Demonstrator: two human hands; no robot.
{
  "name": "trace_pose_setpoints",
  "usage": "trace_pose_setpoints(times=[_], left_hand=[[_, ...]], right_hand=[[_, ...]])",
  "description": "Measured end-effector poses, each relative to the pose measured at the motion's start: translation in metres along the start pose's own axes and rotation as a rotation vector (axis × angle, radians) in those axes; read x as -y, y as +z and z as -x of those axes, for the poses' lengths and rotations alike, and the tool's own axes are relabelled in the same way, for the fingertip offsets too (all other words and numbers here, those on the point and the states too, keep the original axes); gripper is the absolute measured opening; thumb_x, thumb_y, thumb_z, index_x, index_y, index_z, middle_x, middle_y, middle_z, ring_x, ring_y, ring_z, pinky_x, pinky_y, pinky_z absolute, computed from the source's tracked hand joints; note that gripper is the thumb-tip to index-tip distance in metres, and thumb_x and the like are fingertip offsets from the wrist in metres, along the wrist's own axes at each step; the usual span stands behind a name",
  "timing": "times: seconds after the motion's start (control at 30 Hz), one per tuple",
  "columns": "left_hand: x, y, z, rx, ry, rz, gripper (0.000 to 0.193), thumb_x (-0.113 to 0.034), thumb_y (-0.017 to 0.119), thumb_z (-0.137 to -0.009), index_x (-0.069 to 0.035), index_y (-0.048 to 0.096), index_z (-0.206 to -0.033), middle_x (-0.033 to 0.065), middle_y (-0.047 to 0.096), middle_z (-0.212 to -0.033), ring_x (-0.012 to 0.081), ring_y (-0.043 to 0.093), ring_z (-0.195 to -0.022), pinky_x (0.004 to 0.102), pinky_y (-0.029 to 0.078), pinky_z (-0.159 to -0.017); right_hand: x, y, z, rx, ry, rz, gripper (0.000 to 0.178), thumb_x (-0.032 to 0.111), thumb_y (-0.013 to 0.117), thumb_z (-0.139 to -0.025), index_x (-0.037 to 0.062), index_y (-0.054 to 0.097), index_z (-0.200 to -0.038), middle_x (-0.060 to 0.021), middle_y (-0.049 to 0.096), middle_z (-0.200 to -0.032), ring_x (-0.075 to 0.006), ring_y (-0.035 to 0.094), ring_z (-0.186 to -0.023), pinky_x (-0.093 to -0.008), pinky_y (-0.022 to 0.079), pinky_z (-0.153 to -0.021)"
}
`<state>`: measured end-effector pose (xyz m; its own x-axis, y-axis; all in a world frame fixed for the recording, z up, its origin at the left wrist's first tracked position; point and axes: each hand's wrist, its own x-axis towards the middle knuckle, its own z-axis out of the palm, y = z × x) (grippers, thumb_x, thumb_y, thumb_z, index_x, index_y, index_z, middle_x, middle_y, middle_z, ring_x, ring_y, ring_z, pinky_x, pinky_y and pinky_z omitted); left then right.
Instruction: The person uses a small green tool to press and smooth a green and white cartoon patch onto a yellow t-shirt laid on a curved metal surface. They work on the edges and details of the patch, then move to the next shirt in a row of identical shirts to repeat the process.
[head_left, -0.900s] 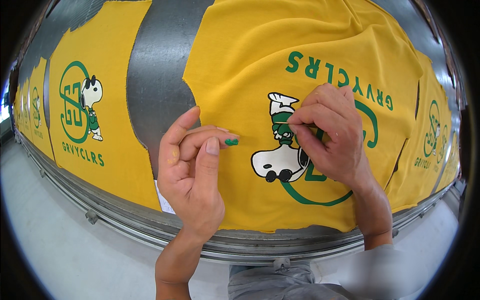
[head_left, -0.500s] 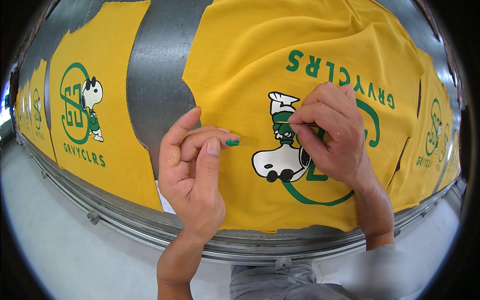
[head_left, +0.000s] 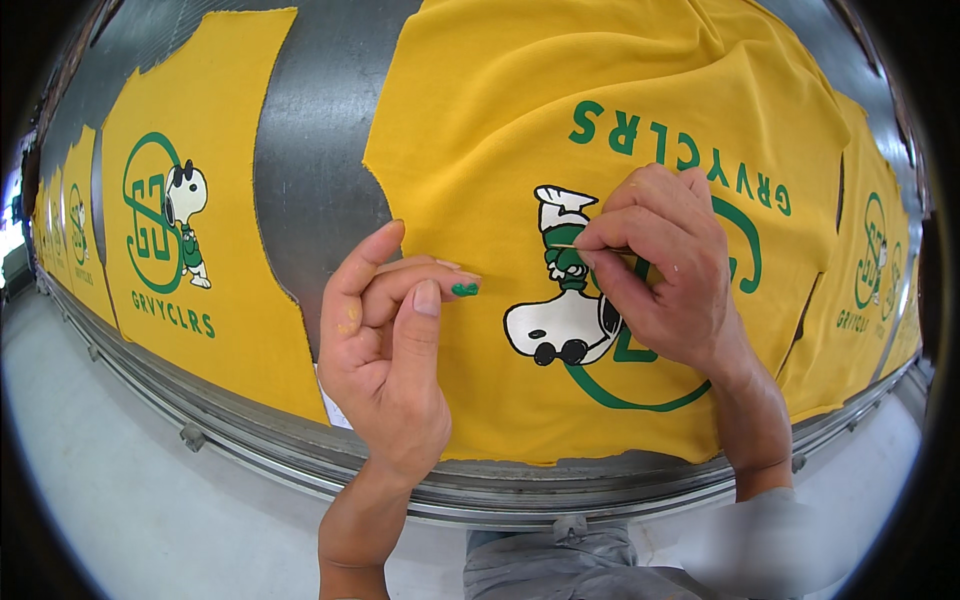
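A yellow fabric panel (head_left: 480,190) lies before me, wrinkled toward its far side. Its print, upside down to me, has a white cartoon dog (head_left: 535,325) in dark sunglasses and a green top, beside green lettering and a ring. My right hand (head_left: 665,265) pinches a thin wooden stick (head_left: 565,245) between thumb and forefinger, its tip at the dog's green top. To the left, my left hand (head_left: 385,350) is raised over the panel's edge, fingers loosely bent and apart, holding nothing. Wet-looking green paint (head_left: 465,290) sits on one of its fingertips.
Another yellow panel (head_left: 230,90) with the same print, upright, lies at left, with several more beyond. More printed panels (head_left: 855,260) are at right. Dark tabletop (head_left: 320,110) shows between pieces. A metal rail (head_left: 480,502) with small clamps runs along the near edge.
The view has shifted very slightly, so the left panel appears a little lower. Both hands hold almost the same pose, and the stick stays at the green top.
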<state>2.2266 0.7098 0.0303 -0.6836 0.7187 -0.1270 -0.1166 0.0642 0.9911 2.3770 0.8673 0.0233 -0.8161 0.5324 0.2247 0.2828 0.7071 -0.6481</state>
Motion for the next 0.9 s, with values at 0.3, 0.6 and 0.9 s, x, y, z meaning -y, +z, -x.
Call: trace_pose_setpoints(times=[0.3, 0.6, 0.9], left_hand=[[0.001, -0.0012, 0.0002, 0.007, -0.003, 0.008, 0.035, -0.001, 0.051, -0.099, 0.01, 0.042, -0.131, 0.0136, 0.07, -0.093, 0.0161, 0.065, -0.095, 0.0307, 0.047, -0.094], [-0.0025, 0.0006, -0.0001, 0.007, -0.014, -0.011, 0.036, -0.001, 0.051, -0.098, 0.011, 0.043, -0.131, 0.0147, 0.068, -0.092, 0.0183, 0.063, -0.096, 0.0319, 0.046, -0.095], [-0.0006, 0.0007, 0.0003, 0.009, -0.004, -0.026, 0.035, -0.001, 0.05, -0.098, 0.011, 0.044, -0.13, 0.0141, 0.068, -0.091, 0.0184, 0.063, -0.095, 0.0326, 0.046, -0.095]], right_hand=[[-0.0008, 0.0001, 0.0001, 0.004, -0.007, -0.005, 0.018, -0.001, 0.071, -0.066, 0.0101, 0.061, -0.076, -0.0011, 0.053, -0.074, -0.0205, 0.052, -0.072, -0.0354, 0.03, -0.068], [0.0003, 0.0023, -0.0005, -0.019, 0.015, 0.019, 0.017, 0.001, 0.072, -0.068, 0.0099, 0.062, -0.078, -0.0015, 0.053, -0.075, -0.0201, 0.053, -0.073, -0.035, 0.029, -0.067], [-0.001, 0.0009, 0.0003, -0.015, 0.007, 0.007, 0.018, 0.0, 0.072, -0.067, 0.01, 0.062, -0.077, -0.0011, 0.053, -0.074, -0.0201, 0.052, -0.071, -0.035, 0.03, -0.067]])
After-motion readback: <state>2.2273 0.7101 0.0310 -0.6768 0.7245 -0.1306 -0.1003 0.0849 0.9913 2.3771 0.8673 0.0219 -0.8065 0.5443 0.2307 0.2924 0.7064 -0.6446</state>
